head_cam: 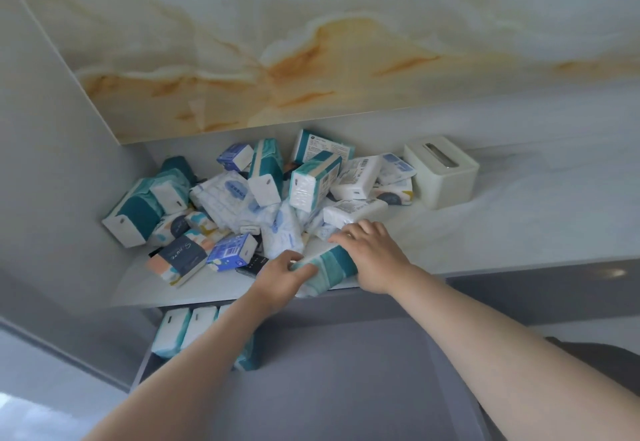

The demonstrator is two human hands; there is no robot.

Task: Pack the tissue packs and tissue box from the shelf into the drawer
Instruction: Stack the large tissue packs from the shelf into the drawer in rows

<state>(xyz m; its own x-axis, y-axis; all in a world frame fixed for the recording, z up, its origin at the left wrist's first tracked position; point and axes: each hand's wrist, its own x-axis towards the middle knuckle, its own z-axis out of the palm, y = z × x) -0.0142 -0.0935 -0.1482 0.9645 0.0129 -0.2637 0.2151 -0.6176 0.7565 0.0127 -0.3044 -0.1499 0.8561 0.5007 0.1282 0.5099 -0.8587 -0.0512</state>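
A heap of tissue packs (249, 198), teal, blue and white, lies on the pale shelf (502, 219). At the shelf's front edge both hands hold one teal and white tissue pack (329, 264). My left hand (280, 278) grips its left end with curled fingers. My right hand (374, 257) lies over its right end, fingers wrapped across the top. A cream tissue box (441, 170) stands to the right of the heap. Below the shelf the grey drawer (329, 371) is open, with several teal packs (183, 329) stood in a row at its back left.
The grey side wall (52, 163) closes the shelf on the left. A marbled panel (311, 42) rises behind the shelf. The shelf stretches bare to the right of the tissue box. Most of the drawer floor shows grey.
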